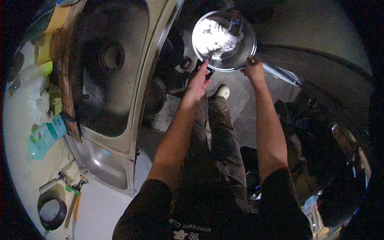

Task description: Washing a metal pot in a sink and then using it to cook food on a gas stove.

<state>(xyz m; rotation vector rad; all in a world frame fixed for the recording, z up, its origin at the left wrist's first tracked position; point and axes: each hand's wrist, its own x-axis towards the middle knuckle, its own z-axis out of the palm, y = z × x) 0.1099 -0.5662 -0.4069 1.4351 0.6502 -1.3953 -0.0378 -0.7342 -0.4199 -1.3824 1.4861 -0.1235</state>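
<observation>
A round, shiny metal-rimmed lid or shallow pan, which of the two I cannot tell, is held out before me at the top centre of the head view. My left hand is at its lower left edge, one finger extended along the rim, with a dark object partly hidden behind the hand. At the lower right edge, my right hand has its fingers closed on the rim. Bright glare covers much of the round piece's left half. The floor and my light-coloured clog show below it.
A metal sink with a drain lies to the left. Beyond its wooden edging stand a green detergent bottle and a crumpled plastic bag. A small pan hangs at lower left. Dark clutter fills the right side, near a white slatted object.
</observation>
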